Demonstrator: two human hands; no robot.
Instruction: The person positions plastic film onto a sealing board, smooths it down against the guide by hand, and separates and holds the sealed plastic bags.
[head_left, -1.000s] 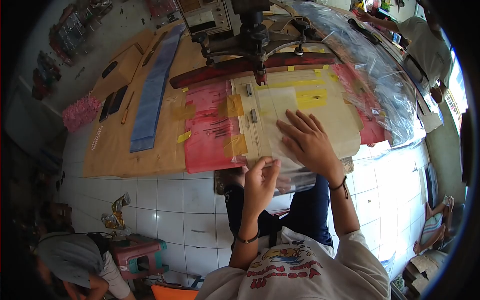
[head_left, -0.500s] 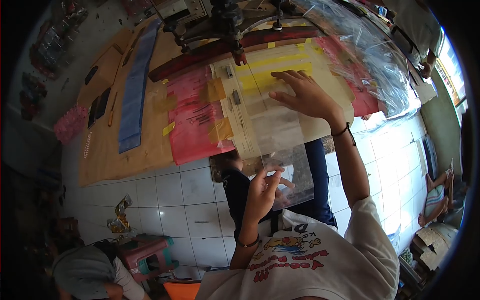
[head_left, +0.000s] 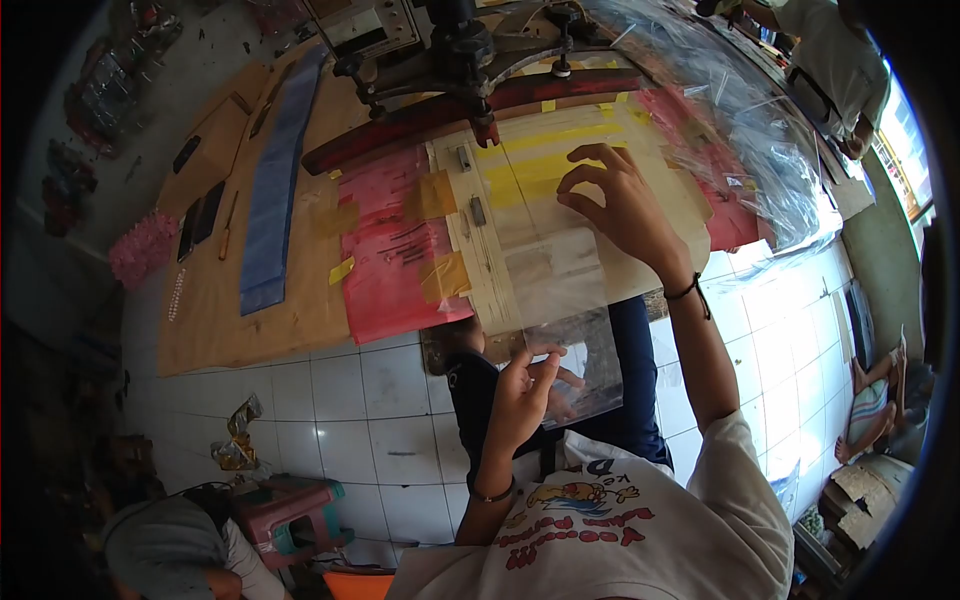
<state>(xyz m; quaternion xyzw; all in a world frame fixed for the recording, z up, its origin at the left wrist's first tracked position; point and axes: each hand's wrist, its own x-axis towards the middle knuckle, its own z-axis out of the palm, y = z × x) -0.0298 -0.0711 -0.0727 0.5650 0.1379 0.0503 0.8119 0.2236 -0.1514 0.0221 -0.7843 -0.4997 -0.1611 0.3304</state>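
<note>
My left hand (head_left: 522,395) pinches the left edge of a clear plastic sheet (head_left: 565,290), some fingers showing through it. The sheet lies partly on the cream board surface (head_left: 650,200) and hangs over its front edge above my lap. Over the yellow tape strips (head_left: 530,180), my right hand (head_left: 625,205) is raised with curved fingers, thumb apart from forefinger, nothing between them. Two small metal blocks (head_left: 477,210) sit on the board left of the sheet. Beyond them is a red curved bar (head_left: 400,132) under a black clamp frame.
On the left lie a blue strip (head_left: 275,200), phones (head_left: 208,212), a screwdriver (head_left: 228,228) and pink bubble wrap (head_left: 143,248). Crumpled clear plastic (head_left: 760,130) covers the right side. People are at lower left (head_left: 165,540), upper right (head_left: 835,60) and far right. A stool (head_left: 290,520) stands below.
My right hand has lifted off the sheet, and its fingers have curled. The sheet has slid toward me, with more of it over the edge. My left hand has moved down with it.
</note>
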